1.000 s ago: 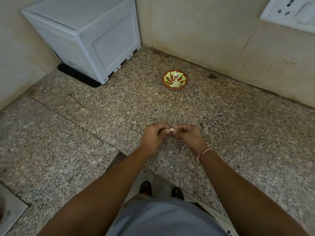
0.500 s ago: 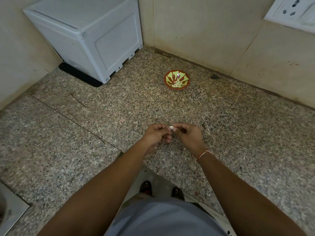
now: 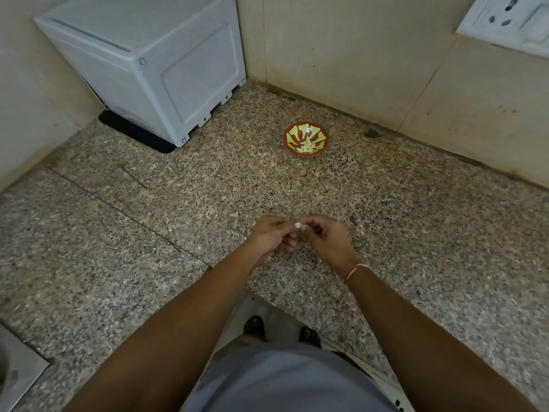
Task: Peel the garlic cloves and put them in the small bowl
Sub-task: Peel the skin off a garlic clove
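Both hands are up over the middle of the granite counter (image 3: 416, 233), meeting fingertip to fingertip. The left hand (image 3: 271, 234) has its fingers curled and pinches a small white garlic clove (image 3: 297, 225) from its nine o'clock side; the right hand (image 3: 326, 237) nips the same clove from three o'clock, a red thread (image 3: 355, 270) round its wrist. The clove sits right between the two sets of fingertips, above the stone, not touching it. Up at twelve o'clock from the hands, well apart from them, the small bowl (image 3: 306, 139) rests near the back wall with pale pieces inside, and bare speckled stone runs between hands and bowl. At ten o'clock a white box appliance (image 3: 166, 69) fills the corner on a dark mat. At two o'clock a socket plate (image 3: 511, 19) sits on the wall. The counter's near edge cuts in at six o'clock, just beneath the forearms, with sandalled feet showing below it
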